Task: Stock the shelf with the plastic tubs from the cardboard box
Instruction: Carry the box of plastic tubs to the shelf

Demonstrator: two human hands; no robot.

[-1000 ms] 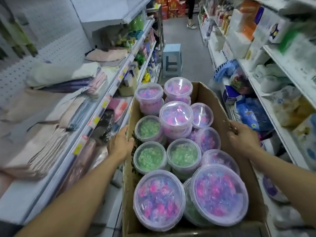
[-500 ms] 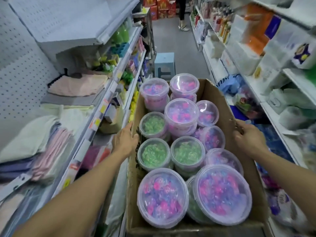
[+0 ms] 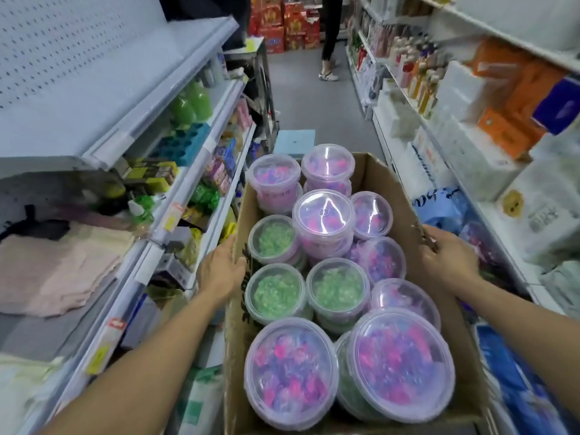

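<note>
— Two hands are seen on one cardboard box (image 3: 395, 196), one at each long side. How is it gripped?

— The left hand (image 3: 219, 271) is laid against the outside of the left wall, thumb hooked over the top edge, so that wall is grasped. The right hand (image 3: 448, 257) is curled over the right wall's rim and is clenched on it.

— And the plastic tubs (image 3: 324, 215)?

— All are kept inside the box, lids on, packed closely and partly stacked. Pink-and-purple contents are shown through most clear lids; a green-filled tub (image 3: 274, 238) is set near the left wall, with two more green ones just behind it toward the camera. Two large pink-and-purple tubs are placed at the near end.

— Where is the box held?

— Between two rows of shelving, in the aisle. A white shelf (image 3: 131, 98) with nothing on its top board is found to the left, above folded cloths (image 3: 59, 265) and green bottles (image 3: 191, 105). Boxed goods (image 3: 508, 98) are stacked on the right-hand shelves.

— Anything further down the aisle?

— A pale blue stool (image 3: 295, 141) is seen just past the box's far end, and a person's legs (image 3: 329, 42) farther back, by red cartons (image 3: 282, 26).
</note>
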